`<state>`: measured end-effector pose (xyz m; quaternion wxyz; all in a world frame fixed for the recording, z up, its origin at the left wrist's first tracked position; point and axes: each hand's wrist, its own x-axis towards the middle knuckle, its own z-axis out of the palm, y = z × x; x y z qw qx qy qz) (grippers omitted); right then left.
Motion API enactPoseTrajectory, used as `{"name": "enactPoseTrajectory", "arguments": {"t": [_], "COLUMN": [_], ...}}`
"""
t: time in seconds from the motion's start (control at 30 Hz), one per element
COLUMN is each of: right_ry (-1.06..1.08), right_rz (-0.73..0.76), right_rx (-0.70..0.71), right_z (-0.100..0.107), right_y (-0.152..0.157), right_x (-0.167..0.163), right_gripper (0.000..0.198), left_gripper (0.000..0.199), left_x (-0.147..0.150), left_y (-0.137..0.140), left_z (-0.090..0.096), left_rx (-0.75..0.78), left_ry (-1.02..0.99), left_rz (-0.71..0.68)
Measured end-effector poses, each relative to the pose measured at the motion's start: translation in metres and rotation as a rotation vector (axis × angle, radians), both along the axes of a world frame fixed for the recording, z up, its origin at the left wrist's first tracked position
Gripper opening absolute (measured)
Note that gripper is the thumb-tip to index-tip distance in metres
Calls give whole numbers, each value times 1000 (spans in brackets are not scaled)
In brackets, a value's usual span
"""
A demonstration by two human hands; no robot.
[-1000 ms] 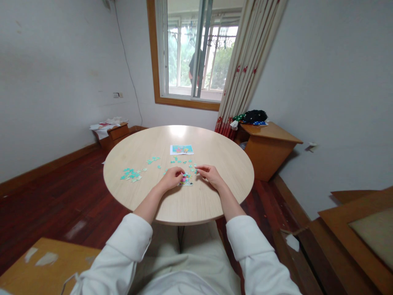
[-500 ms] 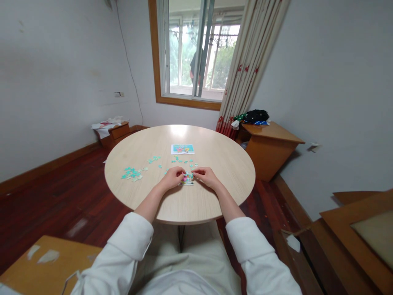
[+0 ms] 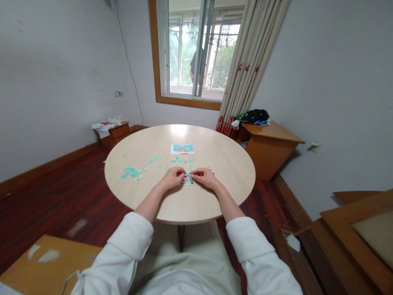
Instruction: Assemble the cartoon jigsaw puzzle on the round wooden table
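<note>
A small partly joined jigsaw puzzle (image 3: 187, 181), pink and blue, lies on the round table between my hands. My left hand (image 3: 173, 178) is closed at its left edge, thumb and fingers pinched on the puzzle. Opposite it, my right hand (image 3: 205, 178) pinches a small puzzle piece at the upper right edge; the fingers partly hide it. Just beyond the hands, several loose teal pieces (image 3: 190, 160) are scattered. Farther back rests a printed picture sheet (image 3: 183, 149) in teal, pink and yellow.
A heap of teal and pale pieces (image 3: 132, 174) lies on the left of the table (image 3: 215, 143), with a smaller group (image 3: 154, 159) beside it. A wooden cabinet (image 3: 273, 143) with cloths on top stands at the right. Outside the window is a person (image 3: 193, 67).
My right hand has shifted slightly left, bringing its fingertips closer to the left hand over the puzzle. Dark pieces now show beyond its knuckles. My left hand stays in place.
</note>
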<state>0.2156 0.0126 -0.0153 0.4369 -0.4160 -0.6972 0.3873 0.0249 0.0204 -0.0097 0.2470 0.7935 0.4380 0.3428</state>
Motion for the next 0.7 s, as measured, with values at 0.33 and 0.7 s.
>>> {"name": "enactPoseTrajectory", "arguments": {"t": [0.33,0.7], "right_ry": [-17,-24], "right_rz": [7,4], "right_rx": [4,-21], "right_z": [1,4], "right_y": [-2,-4], "right_x": [-1,-1], "right_gripper": [22,20], "left_gripper": [17,17], "left_x": [0,-1], "left_y": [2,3], "left_z": [-3,-5], "left_rx": [30,57], "left_ry": [4,26], "left_rz": [-25,-43]}}
